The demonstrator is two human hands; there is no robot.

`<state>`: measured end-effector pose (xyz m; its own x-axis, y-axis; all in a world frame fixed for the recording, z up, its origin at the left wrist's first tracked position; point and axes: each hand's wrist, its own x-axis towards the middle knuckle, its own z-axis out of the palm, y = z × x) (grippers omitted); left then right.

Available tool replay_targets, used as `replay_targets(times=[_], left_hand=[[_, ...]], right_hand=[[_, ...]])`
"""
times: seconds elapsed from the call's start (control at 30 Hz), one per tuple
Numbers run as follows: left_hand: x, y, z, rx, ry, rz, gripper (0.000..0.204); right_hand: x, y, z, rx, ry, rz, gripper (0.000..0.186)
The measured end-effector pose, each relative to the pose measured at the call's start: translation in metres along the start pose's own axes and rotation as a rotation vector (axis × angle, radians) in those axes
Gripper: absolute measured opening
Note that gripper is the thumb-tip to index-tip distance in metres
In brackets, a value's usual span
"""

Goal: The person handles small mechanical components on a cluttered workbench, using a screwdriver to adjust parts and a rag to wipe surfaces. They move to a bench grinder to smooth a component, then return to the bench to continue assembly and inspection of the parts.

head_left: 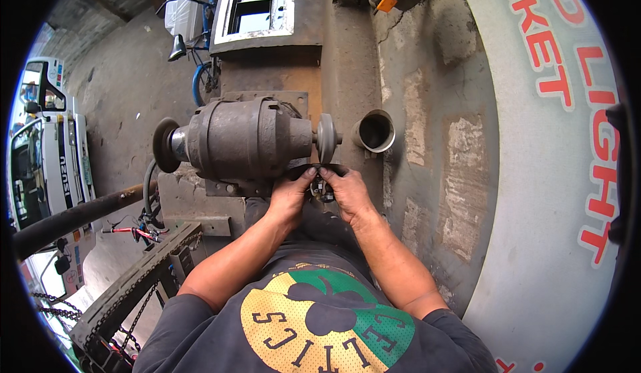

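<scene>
A grey bench grinder [240, 139] lies across in front of me, with a grinding wheel [326, 138] at its right end and a darker wheel [165, 145] at its left. My left hand [290, 196] and my right hand [348, 195] meet just below the right wheel. Both pinch a dark curved piece [339, 169] between thumbs and fingers. Its near edge sits close to the wheel's lower rim; whether they touch I cannot tell. Under the thumbs, between the hands, small metal parts [322, 189] show. Fingers beneath the piece are hidden.
A round metal pipe or can [375, 133] stands right of the wheel by a worn wall. Further right hangs a large grey sign [534, 173]. On the left are a chain-hung metal frame [140, 286], a dark bar [87, 216], a bicycle [200, 73] and a white truck [50, 153].
</scene>
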<state>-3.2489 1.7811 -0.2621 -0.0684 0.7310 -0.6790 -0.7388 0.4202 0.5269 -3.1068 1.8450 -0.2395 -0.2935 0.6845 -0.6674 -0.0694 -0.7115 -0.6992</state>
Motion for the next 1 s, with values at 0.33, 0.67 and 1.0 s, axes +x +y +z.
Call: replay_targets(times=[0.33,0.67,1.0], left_hand=[[-0.002,-0.001,0.013,0.128,-0.014,-0.022,0.036],[0.000,0.000,0.000,0.069,0.013,-0.061,0.033],[-0.005,0.003,0.003,0.006,0.037,-0.048,0.032]], right_hand=[[-0.010,-0.008,-0.012,-0.027,0.014,-0.019,0.026],[-0.007,-0.010,0.000,-0.033,0.010,-0.001,0.027],[-0.002,-0.006,-0.004,-0.012,-0.017,0.023,0.027]])
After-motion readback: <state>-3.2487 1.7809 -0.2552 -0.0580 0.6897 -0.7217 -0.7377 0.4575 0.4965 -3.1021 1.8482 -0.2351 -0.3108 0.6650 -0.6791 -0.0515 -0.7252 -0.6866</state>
